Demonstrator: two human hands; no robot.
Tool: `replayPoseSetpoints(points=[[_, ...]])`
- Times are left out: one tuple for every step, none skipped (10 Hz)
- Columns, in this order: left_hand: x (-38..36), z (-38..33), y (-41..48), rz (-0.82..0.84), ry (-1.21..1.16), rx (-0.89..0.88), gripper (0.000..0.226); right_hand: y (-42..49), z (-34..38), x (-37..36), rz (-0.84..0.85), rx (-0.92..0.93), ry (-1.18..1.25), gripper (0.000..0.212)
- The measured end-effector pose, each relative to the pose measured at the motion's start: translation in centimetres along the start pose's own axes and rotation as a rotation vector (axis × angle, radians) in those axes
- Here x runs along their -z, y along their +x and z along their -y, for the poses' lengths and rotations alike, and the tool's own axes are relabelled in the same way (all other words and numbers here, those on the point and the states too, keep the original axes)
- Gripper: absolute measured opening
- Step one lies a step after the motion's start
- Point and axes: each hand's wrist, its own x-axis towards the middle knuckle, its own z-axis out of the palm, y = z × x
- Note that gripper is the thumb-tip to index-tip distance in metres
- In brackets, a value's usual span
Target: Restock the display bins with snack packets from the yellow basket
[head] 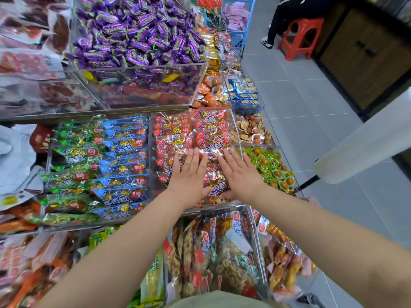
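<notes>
The red snack packets [191, 134] lie in rows in a clear bin [236, 130] in the middle of the shelf. Both my hands are on top of them, at the near end of the bin.

My left hand [189, 176] is flat, palm down. Its fingers are straight and close together, and they press on the shiny packets. My right hand [241, 174] is just beside it and lies the same way, flat with straight fingers a little spread. Neither hand holds a packet. The two hands are near each other but do not touch. My thumbs point in toward each other at the front of the bin.

My bare arms reach forward from the bottom of the picture, one from each side, and come closer together at the hands.

Left of the red packets are blue packets [124, 156], and then green packets [73, 156]. Right of my right hand are little green cups [271, 167] with orange middles. Above, a big clear box holds purple candies [138, 36]. Below my arms is another bin of brown snack bags [213, 252]. Far off on the grey floor [311, 107] stands a red stool [300, 36].
</notes>
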Motion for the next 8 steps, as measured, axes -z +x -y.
replayPoseSetpoints(points=[[-0.2,0.2,0.2,0.008,-0.055,-0.045,0.091,0.3,0.1,0.0,0.033,-0.004,0.020,0.109],[-0.5,0.6,0.3,-0.018,-0.128,-0.098,0.092,0.3,-0.2,-0.3,0.042,0.007,0.073,0.109],[-0.6,0.7,0.4,-0.046,-0.191,-0.097,0.092,0.4,-0.2,-0.5,0.029,0.011,0.095,0.109],[-0.7,1.0,0.6,-0.054,-0.286,-0.083,0.092,0.6,-0.4,-0.4,0.024,0.017,0.117,0.110],[-0.7,1.2,0.0,-0.145,-0.351,-0.069,0.088,0.4,-0.6,0.1,0.019,0.024,0.194,0.107],[-0.3,1.0,-1.5,-0.188,-0.473,-0.041,0.087,-1.1,-0.6,0.0,-0.158,0.026,0.333,0.087],[0.0,0.8,-5.7,-0.319,-0.740,0.100,0.063,-4.9,-0.4,-1.5,-0.460,-0.077,0.658,0.058],[-1.3,1.2,-10.3,-0.463,-0.872,0.246,0.031,-9.1,0.2,-5.0,-0.508,-0.232,0.886,0.041]])
